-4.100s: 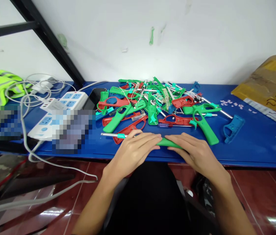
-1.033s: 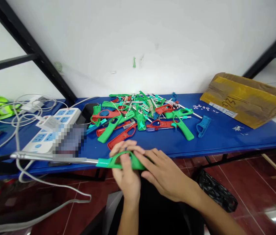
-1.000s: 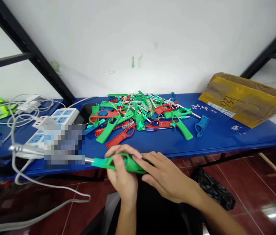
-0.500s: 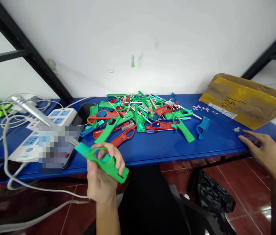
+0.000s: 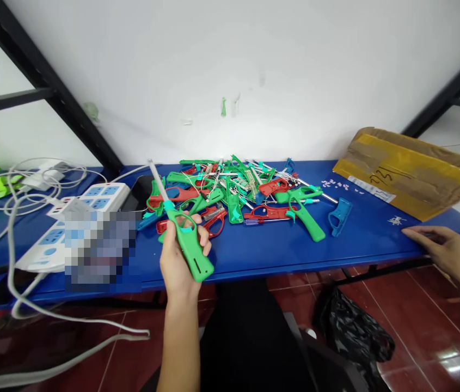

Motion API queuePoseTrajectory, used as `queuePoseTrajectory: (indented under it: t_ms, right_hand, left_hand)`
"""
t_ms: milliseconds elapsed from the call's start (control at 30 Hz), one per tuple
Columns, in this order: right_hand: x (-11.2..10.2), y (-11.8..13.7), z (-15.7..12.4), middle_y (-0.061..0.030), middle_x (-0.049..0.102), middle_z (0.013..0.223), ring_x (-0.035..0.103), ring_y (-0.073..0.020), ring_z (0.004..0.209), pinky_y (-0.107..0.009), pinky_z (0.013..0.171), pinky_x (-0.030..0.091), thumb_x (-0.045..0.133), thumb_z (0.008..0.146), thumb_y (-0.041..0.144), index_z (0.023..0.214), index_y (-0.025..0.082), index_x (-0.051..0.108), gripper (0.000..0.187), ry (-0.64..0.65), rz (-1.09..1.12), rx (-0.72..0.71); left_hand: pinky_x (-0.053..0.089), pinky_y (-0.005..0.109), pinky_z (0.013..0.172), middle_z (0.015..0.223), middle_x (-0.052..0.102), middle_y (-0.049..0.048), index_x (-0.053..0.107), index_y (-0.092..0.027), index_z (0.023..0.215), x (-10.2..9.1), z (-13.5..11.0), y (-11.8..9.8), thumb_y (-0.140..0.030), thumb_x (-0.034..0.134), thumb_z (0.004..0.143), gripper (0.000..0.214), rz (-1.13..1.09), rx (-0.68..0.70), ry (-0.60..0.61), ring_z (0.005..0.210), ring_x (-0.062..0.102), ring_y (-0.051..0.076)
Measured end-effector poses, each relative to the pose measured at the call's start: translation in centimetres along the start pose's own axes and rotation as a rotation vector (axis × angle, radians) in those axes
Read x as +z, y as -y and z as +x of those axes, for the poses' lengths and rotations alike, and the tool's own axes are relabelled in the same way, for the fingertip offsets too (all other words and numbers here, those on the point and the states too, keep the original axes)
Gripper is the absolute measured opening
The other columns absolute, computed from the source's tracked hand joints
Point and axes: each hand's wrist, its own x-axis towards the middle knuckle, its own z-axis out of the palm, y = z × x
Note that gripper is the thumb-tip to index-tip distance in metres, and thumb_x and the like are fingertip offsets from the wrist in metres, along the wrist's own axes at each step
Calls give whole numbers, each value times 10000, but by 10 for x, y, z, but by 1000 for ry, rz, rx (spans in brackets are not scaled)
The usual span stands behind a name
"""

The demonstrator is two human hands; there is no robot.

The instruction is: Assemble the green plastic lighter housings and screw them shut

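My left hand (image 5: 183, 250) is wrapped round a green long-necked lighter (image 5: 192, 245), its metal tube pointing up and to the left over the table. A slot shows near the lower end of its handle. Over the right part of the blue table (image 5: 254, 247), my right hand (image 5: 452, 253) has its thumb and forefinger drawn together at the tips. Anything between them is too small to make out. Just beyond those fingertips lies a little heap of small silvery screws (image 5: 396, 220). Mid-table is a pile of green, red and blue lighter parts (image 5: 235, 188).
A taped cardboard box (image 5: 409, 174) stands at the back right, with small pale pieces (image 5: 336, 184) beside it. A loose blue handle shell (image 5: 339, 216) lies nearby. White power strips (image 5: 99, 190) and tangled cables occupy the left. A black plastic bag (image 5: 356, 326) is on the floor.
My left hand has tipped the lighter more upright and moved it slightly right, so its tube points away from me. My right hand has shifted slightly, its fingertips closer together.
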Motion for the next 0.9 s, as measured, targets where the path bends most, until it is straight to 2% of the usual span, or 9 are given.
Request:
queuePoseTrajectory:
  t_ms: [100,200,300,400,500,600,667,767,900]
  right_hand:
    - [-5,9,1,-141,828,799,716,-329,710,-478,753,477,938,811,412,696,243,835,229,41,14,-52]
    - [-9,19,-3,-129,811,798,709,-306,745,-460,786,474,907,837,348,655,230,808,239,63,33,-107]
    - [-9,32,-14,-103,757,749,663,-267,727,-443,808,459,886,857,278,668,228,748,239,17,82,-172]
    - [2,53,-34,-54,684,695,631,-236,699,-429,818,469,831,929,311,774,250,652,245,-92,204,-240]
    - [24,91,-66,-86,730,812,647,-214,707,-397,775,515,764,987,443,918,247,622,252,-111,400,-348]
    - [52,142,-112,-108,768,887,665,-208,701,-357,662,528,779,945,579,981,229,671,368,10,576,-473]
    - [69,178,-147,-93,781,956,703,-218,797,-343,707,562,795,923,603,1001,231,710,390,63,662,-563]
    - [88,227,-199,-82,786,992,728,-234,888,-348,764,599,734,1001,558,983,235,754,324,219,790,-699]
    - [107,264,-250,-71,790,954,717,-218,804,-325,685,587,732,1037,510,1012,240,799,279,453,849,-811]
  left_hand:
    - [470,210,417,966,717,40,690,-194,978,1,-4,0,-529,796,975,351,21,37,-12,568,600,115]
    - [462,210,408,950,719,36,681,-193,969,3,-4,2,-549,825,940,385,23,26,-11,558,599,115]
    - [462,204,412,959,727,38,680,-195,974,5,-4,3,-563,816,941,394,33,31,8,557,600,108]
    - [457,197,416,988,747,39,680,-207,1044,8,-6,3,-595,821,941,425,77,48,2,554,606,101]
    - [435,196,403,987,762,21,660,-236,1113,12,-7,3,-643,858,905,498,110,52,-11,516,595,92]
    - [392,187,388,993,767,6,663,-251,1134,14,-7,3,-684,853,896,529,140,29,11,465,545,64]
    - [377,181,384,1008,769,6,667,-252,1157,14,-7,3,-683,855,893,540,157,13,22,464,525,56]
    - [390,172,387,1014,763,16,662,-234,1147,13,-6,4,-628,870,888,515,166,-27,6,521,552,69]
    - [412,170,388,993,737,14,664,-227,1172,10,-5,3,-463,837,871,420,118,-80,27,627,612,111]
